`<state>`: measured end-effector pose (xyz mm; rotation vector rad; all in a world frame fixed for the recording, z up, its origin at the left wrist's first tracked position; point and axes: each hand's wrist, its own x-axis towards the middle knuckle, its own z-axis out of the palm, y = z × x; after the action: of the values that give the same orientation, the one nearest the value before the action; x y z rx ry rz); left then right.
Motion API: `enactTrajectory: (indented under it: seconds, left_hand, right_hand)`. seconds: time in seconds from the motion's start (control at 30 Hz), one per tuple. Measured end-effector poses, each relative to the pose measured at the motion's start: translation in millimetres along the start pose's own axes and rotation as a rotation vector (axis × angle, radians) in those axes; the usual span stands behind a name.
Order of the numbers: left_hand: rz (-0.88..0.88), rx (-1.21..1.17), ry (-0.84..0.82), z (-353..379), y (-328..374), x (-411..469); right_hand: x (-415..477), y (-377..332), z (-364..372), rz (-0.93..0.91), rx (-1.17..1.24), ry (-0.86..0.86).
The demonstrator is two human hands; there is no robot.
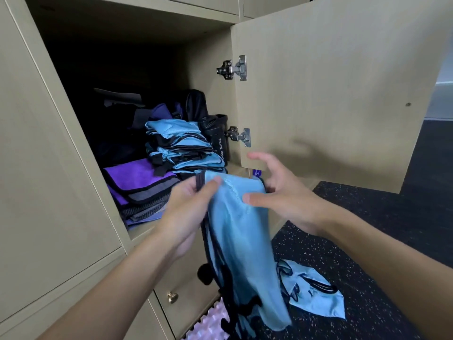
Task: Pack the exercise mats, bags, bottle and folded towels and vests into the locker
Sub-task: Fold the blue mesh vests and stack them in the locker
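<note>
A light-blue vest with black trim [241, 244] hangs down in front of the open locker [220, 20]. My left hand [188, 207] pinches its top left corner by the black edge. My right hand [282, 192] holds the top right edge with thumb on the cloth and fingers spread. Inside the locker lie a stack of folded blue vests [186, 146], folded purple and grey towels [144, 185], a black sport bottle [218, 138] and dark bags [169, 111] at the back. Another blue vest [316, 295] lies crumpled on the floor.
The locker door [331, 89] stands open to the right, its hinges beside the bottle. Below is a shut drawer with a brass knob [172, 297]. A pink ridged mat [210, 325] shows at the bottom. The floor [367, 241] is black speckled rubber.
</note>
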<state>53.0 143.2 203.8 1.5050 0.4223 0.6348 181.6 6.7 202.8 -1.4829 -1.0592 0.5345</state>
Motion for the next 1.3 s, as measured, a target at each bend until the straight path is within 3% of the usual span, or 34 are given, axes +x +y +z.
enactTrajectory:
  seconds: [0.1, 0.23, 0.43, 0.53, 0.63, 0.7, 0.8, 0.87, 0.93, 1.03, 1.13, 1.23, 1.3]
  left_hand:
    - [-0.052, 0.198, -0.129, 3.3, -14.1, -10.6]
    - [-0.019, 0.103, -0.043, 3.2, -10.2, -6.1]
    - [0.093, 0.001, 0.179, -4.1, 5.8, 2.1]
    - [0.104, 0.012, 0.165, -9.7, 0.3, 2.1]
    - [-0.009, 0.230, -0.080, -8.1, -13.3, -8.7]
    - [-0.035, 0.225, -0.154, -3.9, -20.0, -11.4]
    - [-0.012, -0.057, -0.021, -0.8, -12.5, -5.7]
    - [0.026, -0.158, 0.093, -1.7, -4.4, -3.0]
    - [0.052, -0.174, 0.164, -2.4, -1.7, -1.8]
    - [0.083, -0.205, 0.223, -2.8, -1.0, -1.2]
    - [0.095, -0.203, 0.264, -7.3, 0.8, 4.1]
    - [0.049, -0.123, 0.190, -13.9, -8.3, 7.2]
    - [-0.097, 0.081, -0.016, -11.2, -15.5, -1.8]
  right_hand:
    - [0.5, -4.2, 3.4, -0.063, 0.020, 0.119]
    - [0.6, -4.6, -2.9, -0.033, 0.043, 0.183]
    - [-4.0, -3.3, -8.5, 0.095, -0.003, -0.155]
    - [-3.0, -5.1, -7.3, 0.037, 0.075, 0.023]
    - [-2.5, -4.6, -8.4, -0.001, 0.099, 0.179]
    - [-1.3, -2.0, -10.9, 0.006, 0.127, 0.241]
    - [-1.9, 0.5, -18.0, 0.052, 0.130, 0.357]
    - [-4.0, 3.5, -20.4, 0.136, 0.185, 0.259]
    - [-4.5, 6.5, -20.1, 0.168, 0.209, 0.206]
    - [-3.3, 8.0, -20.6, 0.165, 0.275, 0.317]
    - [-6.3, 12.7, -13.9, 0.218, 0.218, 0.157]
    - [-1.9, 17.0, -14.2, 0.133, 0.328, 0.349]
    - [2.1, 17.5, -14.1, 0.108, 0.367, 0.439]
